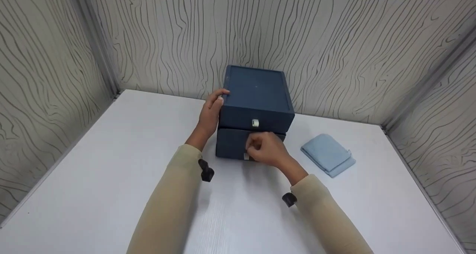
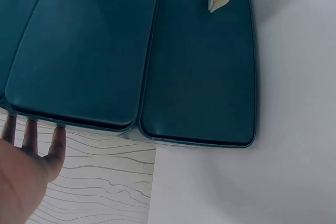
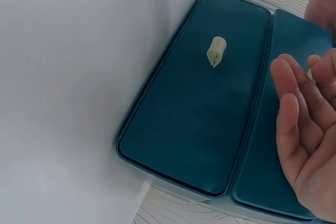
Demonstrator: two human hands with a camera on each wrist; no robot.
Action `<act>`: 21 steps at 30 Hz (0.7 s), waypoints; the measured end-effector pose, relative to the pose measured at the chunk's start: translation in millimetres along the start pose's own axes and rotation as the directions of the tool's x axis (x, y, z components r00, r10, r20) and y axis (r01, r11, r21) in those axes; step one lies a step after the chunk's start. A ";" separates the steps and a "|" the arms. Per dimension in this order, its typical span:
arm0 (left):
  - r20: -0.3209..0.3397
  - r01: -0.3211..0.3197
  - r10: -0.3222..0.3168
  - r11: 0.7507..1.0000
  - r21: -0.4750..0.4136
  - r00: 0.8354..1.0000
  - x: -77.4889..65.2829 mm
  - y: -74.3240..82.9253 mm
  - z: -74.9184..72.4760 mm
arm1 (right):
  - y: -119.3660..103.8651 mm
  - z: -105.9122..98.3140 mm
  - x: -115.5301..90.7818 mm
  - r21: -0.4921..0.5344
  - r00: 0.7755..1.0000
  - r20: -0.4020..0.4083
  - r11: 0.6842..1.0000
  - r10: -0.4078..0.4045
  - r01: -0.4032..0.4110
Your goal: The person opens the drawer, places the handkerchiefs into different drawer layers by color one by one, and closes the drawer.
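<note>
A dark blue drawer box (image 1: 257, 88) stands near the back wall, with several drawer fronts stacked above one another. My left hand (image 1: 211, 114) steadies its left side, the fingertips touching the top edge; in the left wrist view, three extended fingers (image 2: 30, 136) press its side. My right hand (image 1: 268, 148) is in front of the lower drawers. In the right wrist view, thumb and finger of that hand (image 3: 310, 135) pinch a small cream pull tab, mostly hidden by them. The top drawer's pull tab (image 1: 255, 123) and the bottom drawer's pull tab (image 3: 216, 51) are untouched.
A folded light blue cloth (image 1: 328, 154) lies on the white table (image 1: 148, 142), to the right of the box. Wood-grain patterned panels (image 1: 178, 34) rise behind and at both sides. Both sleeves carry black wrist mounts.
</note>
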State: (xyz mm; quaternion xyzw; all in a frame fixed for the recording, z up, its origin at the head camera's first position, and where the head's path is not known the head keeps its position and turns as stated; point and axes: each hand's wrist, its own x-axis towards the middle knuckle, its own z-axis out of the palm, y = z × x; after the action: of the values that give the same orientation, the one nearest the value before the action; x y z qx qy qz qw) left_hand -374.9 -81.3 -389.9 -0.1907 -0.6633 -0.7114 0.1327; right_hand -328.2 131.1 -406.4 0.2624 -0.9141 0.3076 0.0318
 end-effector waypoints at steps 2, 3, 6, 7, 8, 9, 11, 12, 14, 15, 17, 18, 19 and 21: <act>0.002 0.006 -0.006 1.000 0.002 1.000 -1.2 2.7 0.1 | 1.2 0.0 1.1 0.005 1.000 0.001 1.000 0.007 -0.007; 0.005 0.009 -0.009 1.000 0.004 1.000 -2.2 4.7 0.1 | 1.8 0.0 1.5 0.006 1.000 0.001 1.000 0.009 -0.009; 0.013 0.012 -0.012 1.000 0.008 1.000 -7.4 17.1 1.1 | 3.6 0.3 3.1 0.005 1.000 -0.001 1.000 0.006 -0.006; 0.016 0.009 -0.009 1.000 0.009 1.000 -9.1 21.1 1.5 | 4.0 0.3 3.4 0.004 1.000 -0.003 1.000 -0.001 0.001; 0.017 0.006 -0.006 1.000 0.011 1.000 -10.8 24.9 2.0 | 4.3 0.3 3.8 0.003 1.000 -0.005 1.000 -0.002 0.002; 0.017 0.001 -0.001 1.000 0.013 1.000 -12.2 28.1 2.4 | 4.5 0.3 4.1 0.002 1.000 -0.007 1.000 -0.004 0.004; 0.020 -0.006 0.006 1.000 0.003 1.000 -11.1 24.5 2.1 | 4.8 0.1 4.7 -0.002 1.000 -0.012 1.000 -0.008 0.008; 0.021 -0.009 0.009 1.000 -0.005 1.000 -9.8 20.9 1.8 | 5.0 0.1 5.0 -0.004 1.000 -0.014 1.000 -0.008 0.008; 0.018 -0.015 0.015 1.000 -0.014 1.000 -6.7 12.5 1.0 | 4.8 -0.1 5.3 -0.009 1.000 -0.014 1.000 -0.003 0.003; 0.017 -0.019 0.019 1.000 -0.018 1.000 -4.7 7.5 0.4 | 4.8 -0.1 5.4 -0.012 1.000 -0.014 1.000 -0.003 0.003; 0.013 -0.030 0.030 0.999 -0.023 0.999 -1.8 0.5 -0.4 | 5.1 0.0 5.3 -0.011 1.000 -0.012 1.000 -0.005 0.005; 0.011 -0.038 0.038 0.999 -0.022 0.999 -1.3 -0.9 -0.5 | 5.6 0.2 5.1 0.005 1.000 -0.008 1.000 -0.007 0.007; 0.009 -0.044 0.044 0.999 -0.018 0.999 -1.2 -1.9 -0.7 | 6.3 0.5 4.6 0.028 1.000 -0.004 1.000 -0.006 0.006; 0.006 -0.055 0.055 0.999 -0.004 0.998 -1.4 -3.4 -0.7 | 8.1 1.5 2.7 0.081 1.000 0.004 0.997 -0.005 0.005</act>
State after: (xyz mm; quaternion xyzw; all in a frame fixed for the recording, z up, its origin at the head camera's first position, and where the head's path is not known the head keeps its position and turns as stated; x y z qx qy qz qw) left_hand -375.3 -81.9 -393.6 -0.2113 -0.6570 -0.7080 0.1496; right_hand -334.5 134.4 -411.4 0.2663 -0.9002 0.3440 0.0200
